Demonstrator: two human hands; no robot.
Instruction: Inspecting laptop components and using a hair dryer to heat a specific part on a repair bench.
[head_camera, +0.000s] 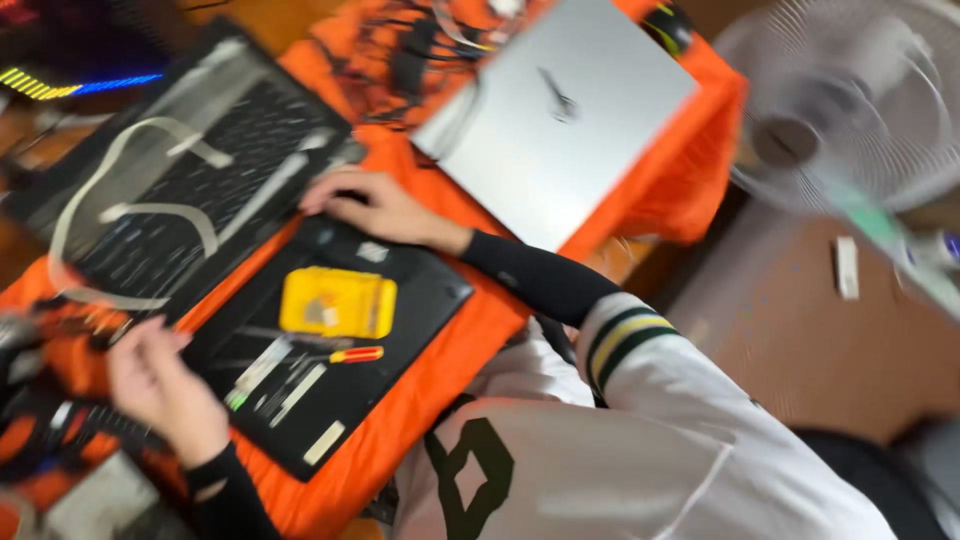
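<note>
The table cloth (450, 360) is bright orange. On it lie a black panel (400, 300) bearing a yellow box (338, 302) and a red-and-yellow screwdriver (357, 354) — plus a black keyboard frame (190, 170) crossed by pale grey ribbons. The laptop lid (560, 120) is silver. The sleeve (630, 335) is white — with green and yellow stripes.
</note>
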